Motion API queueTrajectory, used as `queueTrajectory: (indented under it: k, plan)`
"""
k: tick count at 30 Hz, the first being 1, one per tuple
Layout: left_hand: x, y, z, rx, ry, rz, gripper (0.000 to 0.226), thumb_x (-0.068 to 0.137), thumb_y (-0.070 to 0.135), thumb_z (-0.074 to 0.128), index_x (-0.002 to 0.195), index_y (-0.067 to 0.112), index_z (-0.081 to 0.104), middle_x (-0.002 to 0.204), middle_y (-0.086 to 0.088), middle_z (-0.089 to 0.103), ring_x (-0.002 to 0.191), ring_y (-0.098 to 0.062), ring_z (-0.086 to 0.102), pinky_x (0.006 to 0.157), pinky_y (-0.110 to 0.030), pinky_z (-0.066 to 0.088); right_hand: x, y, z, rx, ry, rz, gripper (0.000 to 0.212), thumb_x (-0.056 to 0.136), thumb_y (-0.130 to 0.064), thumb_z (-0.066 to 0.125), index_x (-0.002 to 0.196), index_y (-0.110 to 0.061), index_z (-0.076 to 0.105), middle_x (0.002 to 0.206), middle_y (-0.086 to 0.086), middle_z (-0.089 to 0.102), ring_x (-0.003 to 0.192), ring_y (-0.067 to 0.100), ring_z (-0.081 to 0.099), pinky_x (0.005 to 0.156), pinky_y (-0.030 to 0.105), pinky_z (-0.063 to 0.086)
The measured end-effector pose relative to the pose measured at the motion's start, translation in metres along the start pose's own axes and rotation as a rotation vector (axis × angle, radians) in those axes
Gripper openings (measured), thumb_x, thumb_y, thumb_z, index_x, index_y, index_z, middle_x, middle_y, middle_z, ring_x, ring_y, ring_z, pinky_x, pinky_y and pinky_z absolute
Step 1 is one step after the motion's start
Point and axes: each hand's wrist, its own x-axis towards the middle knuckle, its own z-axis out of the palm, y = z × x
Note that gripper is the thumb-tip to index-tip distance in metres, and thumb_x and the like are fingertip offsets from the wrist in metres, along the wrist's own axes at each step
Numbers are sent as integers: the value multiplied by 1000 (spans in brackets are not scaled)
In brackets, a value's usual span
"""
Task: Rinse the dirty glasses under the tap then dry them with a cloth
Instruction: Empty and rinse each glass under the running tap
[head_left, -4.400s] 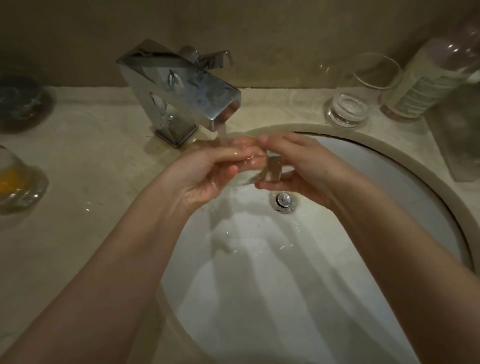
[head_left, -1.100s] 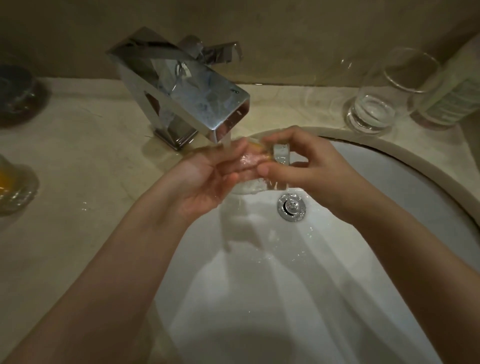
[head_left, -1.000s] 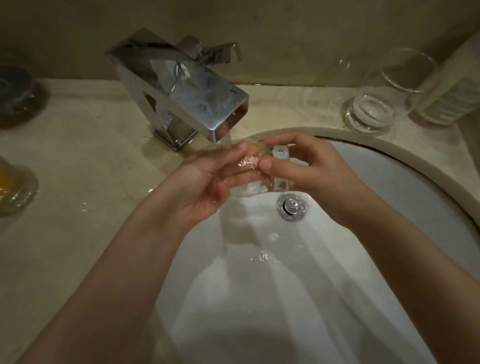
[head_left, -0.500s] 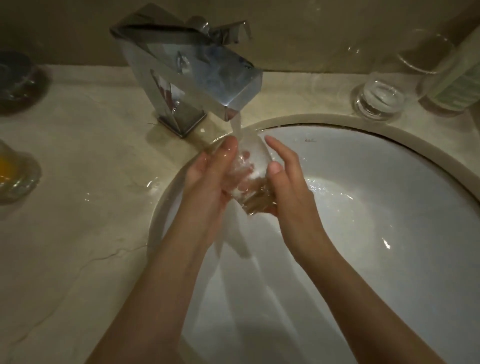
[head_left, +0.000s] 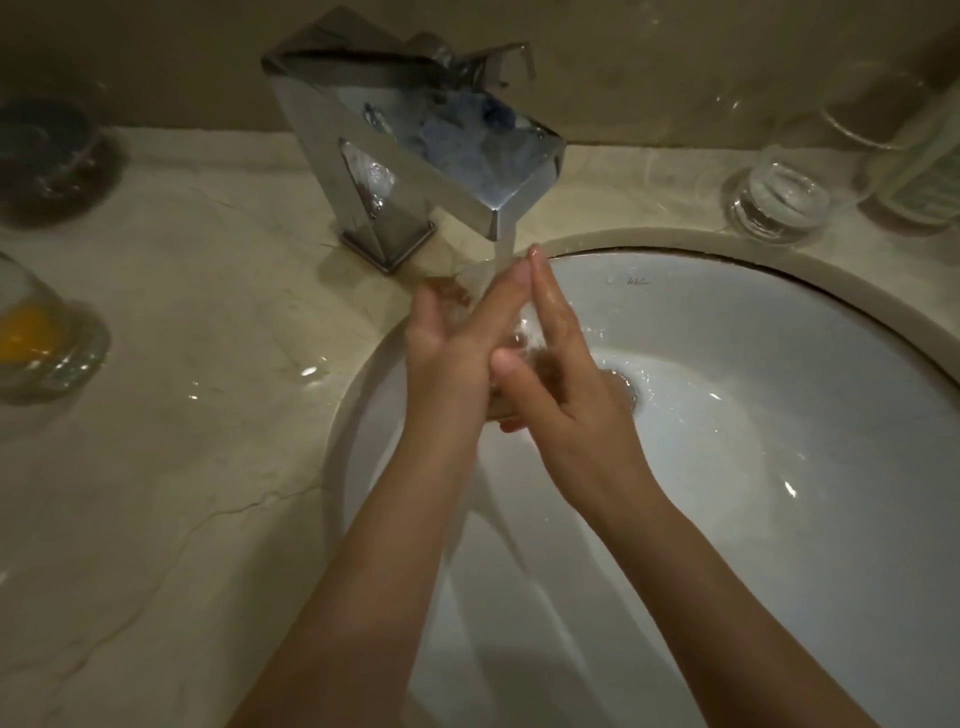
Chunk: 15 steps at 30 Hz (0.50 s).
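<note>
Both hands clasp a clear glass (head_left: 480, 278) under running water.

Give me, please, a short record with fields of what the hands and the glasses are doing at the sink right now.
tap: running, stream falling on the held glass
held glass: clear, over the sink, between both hands
left hand: holds the glass, fingers extended along it
right hand: holds the glass from the other side
waiting glass: left counter, orange residue inside
other glass: right counter, upright
cloth: not in view

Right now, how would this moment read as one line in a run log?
step: rinsing | glass: under tap stream, over sink | left hand: holding glass | right hand: holding glass | drying: not yet
</note>
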Motion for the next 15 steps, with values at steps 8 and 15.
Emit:
queueTrajectory:
  k: [8, 15]
  plan:
    - [-2, -2, -4, -250, -105, -172, 77, 68, 57, 68, 132, 16, 58, 117, -12, 70, 95, -26, 71, 65, -32, 56, 7, -1, 5, 500, -33, 168, 44, 86, -47, 49, 126, -64, 41, 115, -11, 69, 101, 18, 70, 78, 46, 55]
    - [1, -2, -7, 136, -88, 135, 50, 77, 44, 76, 114, 17, 57, 107, -6, 68, 77, -12, 71, 49, -28, 53, -5, 3, -1, -29, 12, -12, 52, 94, -47, 46, 127, -77, 19, 84, -1, 69, 74, 15, 67, 66, 23, 54]
